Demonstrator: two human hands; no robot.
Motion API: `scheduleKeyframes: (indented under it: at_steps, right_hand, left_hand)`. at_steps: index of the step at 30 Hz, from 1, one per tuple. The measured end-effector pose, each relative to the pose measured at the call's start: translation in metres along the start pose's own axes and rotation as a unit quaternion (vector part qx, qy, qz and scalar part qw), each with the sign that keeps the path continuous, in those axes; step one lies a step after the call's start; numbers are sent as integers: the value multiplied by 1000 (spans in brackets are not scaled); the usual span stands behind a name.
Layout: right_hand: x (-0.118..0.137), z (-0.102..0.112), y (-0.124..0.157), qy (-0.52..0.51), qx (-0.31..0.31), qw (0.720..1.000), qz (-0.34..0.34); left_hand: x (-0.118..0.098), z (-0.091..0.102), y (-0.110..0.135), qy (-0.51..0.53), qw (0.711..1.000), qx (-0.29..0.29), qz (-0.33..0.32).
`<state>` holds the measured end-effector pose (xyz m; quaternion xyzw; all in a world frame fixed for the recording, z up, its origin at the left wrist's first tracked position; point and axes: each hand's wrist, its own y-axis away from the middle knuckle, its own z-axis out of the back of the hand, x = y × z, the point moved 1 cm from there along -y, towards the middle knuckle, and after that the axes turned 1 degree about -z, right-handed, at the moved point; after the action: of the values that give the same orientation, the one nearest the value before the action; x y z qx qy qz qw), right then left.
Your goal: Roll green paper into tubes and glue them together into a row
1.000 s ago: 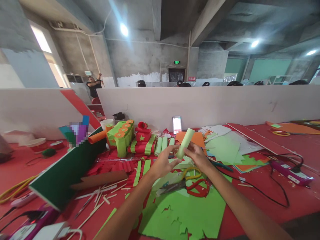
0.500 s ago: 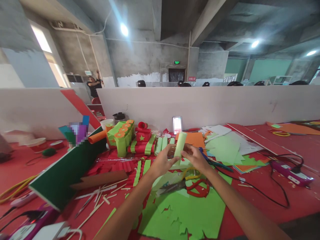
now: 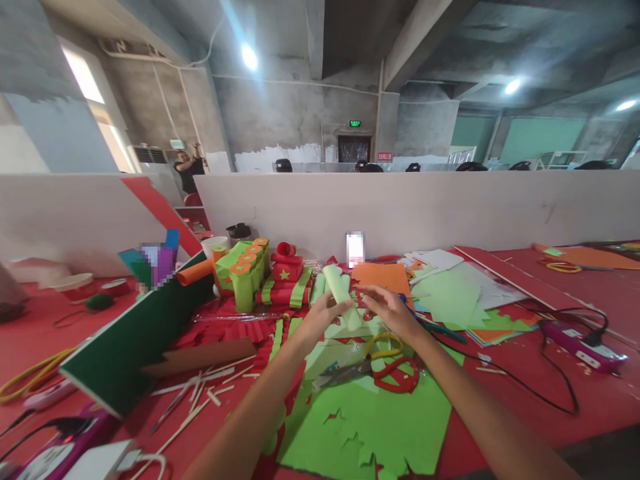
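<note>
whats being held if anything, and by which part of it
The left hand holds a pale green roll around its middle; the right hand is close by, apparently holding nothing.

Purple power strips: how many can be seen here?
2: one power strip at the right, past the forearm, another power strip at the lower left, running out of frame. Others may be hidden.

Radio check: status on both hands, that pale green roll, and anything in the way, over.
Left hand holding pale green roll, tilted. Right hand open beside it. Scissors on green sheet, nearer the person.
</note>
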<state>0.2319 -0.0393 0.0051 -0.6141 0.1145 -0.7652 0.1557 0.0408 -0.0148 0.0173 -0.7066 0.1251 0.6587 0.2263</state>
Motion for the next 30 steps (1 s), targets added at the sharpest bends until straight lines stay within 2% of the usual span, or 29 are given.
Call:
scheduleKeyframes:
  at_steps: [2,4,6,8,9,11,14,17,21,26,30]
  right_hand:
    - [4,8,0,50,-16,998,17]
    - [8,14,2,115,30,993,26]
    - [10,16,6,188,142,972,17]
    - [9,17,12,257,268,928,-1]
    - [9,16,15,285,316,905,-7]
    - [7,16,20,324,370,871,-10]
    - [6,18,24,362,383,850,-16]
    - [7,19,26,392,382,836,-26]
    - [12,20,26,403,382,832,-4]
    - [20,28,26,364,366,857,3]
    - [26,39,28,297,336,894,-5]
  left_hand:
    - [5,4,-3,64,997,-40,14]
    - [8,8,-6,118,990,-71,19]
    - [10,11,-8,159,982,-101,13]
    - [9,12,-9,191,973,-130,3]
    - [8,13,-10,202,969,-144,2]
    - [6,14,-9,216,961,-172,4]
    - [2,14,-8,231,953,-198,-2]
    - [1,14,-8,248,948,-198,-9]
    - [2,16,-9,267,940,-212,1]
    - [0,23,-11,273,932,-238,-30]
    - [-4,29,-11,269,925,-262,-57]
